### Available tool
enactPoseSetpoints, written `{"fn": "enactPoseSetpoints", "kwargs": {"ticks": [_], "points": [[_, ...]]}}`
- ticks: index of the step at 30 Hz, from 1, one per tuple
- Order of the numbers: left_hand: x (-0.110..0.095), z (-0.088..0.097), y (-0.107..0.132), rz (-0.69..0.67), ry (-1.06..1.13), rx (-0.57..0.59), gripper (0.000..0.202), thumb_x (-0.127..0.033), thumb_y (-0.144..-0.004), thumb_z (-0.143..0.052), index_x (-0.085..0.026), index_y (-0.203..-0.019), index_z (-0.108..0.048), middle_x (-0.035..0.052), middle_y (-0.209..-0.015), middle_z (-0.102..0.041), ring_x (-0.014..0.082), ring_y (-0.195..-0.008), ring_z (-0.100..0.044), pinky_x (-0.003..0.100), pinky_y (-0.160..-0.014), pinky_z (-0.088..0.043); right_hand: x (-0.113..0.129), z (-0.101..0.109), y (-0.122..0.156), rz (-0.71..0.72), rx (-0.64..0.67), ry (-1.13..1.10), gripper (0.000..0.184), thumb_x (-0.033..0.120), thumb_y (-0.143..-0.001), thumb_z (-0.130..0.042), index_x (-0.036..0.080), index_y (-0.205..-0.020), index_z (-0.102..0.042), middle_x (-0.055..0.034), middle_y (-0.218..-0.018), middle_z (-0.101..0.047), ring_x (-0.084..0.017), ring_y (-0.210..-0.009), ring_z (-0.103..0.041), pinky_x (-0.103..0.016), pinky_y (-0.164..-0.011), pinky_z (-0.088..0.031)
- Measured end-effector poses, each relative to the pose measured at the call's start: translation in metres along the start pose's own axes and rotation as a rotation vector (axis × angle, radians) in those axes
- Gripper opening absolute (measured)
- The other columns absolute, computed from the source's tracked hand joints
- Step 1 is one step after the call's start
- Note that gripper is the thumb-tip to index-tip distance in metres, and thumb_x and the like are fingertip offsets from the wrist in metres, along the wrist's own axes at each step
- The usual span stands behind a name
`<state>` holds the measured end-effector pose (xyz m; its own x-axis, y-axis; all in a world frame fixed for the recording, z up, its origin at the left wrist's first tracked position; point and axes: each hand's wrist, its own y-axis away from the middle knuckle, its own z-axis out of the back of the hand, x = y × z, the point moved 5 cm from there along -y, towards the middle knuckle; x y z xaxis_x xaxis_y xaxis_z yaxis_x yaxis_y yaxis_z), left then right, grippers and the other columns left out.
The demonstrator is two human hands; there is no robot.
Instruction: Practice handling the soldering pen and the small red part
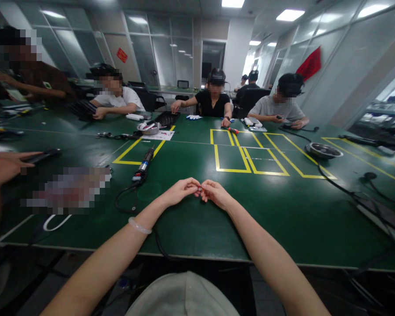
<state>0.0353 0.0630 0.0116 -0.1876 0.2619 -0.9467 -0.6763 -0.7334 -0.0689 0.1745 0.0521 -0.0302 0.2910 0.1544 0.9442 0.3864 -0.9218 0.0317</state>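
Above the green table [184, 228], my left hand [183, 189] and my right hand [213, 193] meet in front of me. Both are closed, fingertips pinched together around something too small to make out; only a tiny reddish spot shows between them. A pale bangle sits on my left wrist. To the left of my hands, an electric screwdriver [144, 166] lies on the table with its tip pointing away, its black cable looping back toward me.
Yellow tape outlines [250, 160] mark the table ahead. A red-handled tool [232, 130] lies near a person across the table. At right are a round metal-rimmed part [324, 150] and a black cable. Several people sit around; another person's hand [9, 164] reaches in at left.
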Motion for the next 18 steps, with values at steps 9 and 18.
{"fn": "enactPoseSetpoints", "kwargs": {"ticks": [9, 18], "points": [[0.004, 0.006, 0.003, -0.016, -0.101, -0.011, 0.031, -0.039, -0.087, -0.053, -0.015, -0.104, -0.059, 0.0054, -0.093, -0.067, 0.0163, -0.087, -0.063, 0.032, -0.084, -0.048, 0.001, -0.001, 0.000, 0.025, 0.013, -0.023, 0.036, 0.042, -0.071, -0.077, 0.017, -0.084, -0.055, 0.0013, -0.069, -0.064, -0.009, -0.056, -0.059, -0.020, -0.051, -0.044], [0.005, 0.084, 0.028, 0.041, -0.968, -0.574, 0.030, -0.037, -0.087, -0.049, -0.022, -0.111, -0.060, 0.0080, -0.120, -0.057, 0.0257, -0.113, -0.052, 0.041, -0.100, -0.039, -0.001, 0.003, -0.002, 0.057, -0.002, -0.019, 0.035, 0.041, -0.072, -0.077, 0.018, -0.089, -0.057, -0.0010, -0.078, -0.066, -0.009, -0.058, -0.060, -0.020, -0.051, -0.045]]}}
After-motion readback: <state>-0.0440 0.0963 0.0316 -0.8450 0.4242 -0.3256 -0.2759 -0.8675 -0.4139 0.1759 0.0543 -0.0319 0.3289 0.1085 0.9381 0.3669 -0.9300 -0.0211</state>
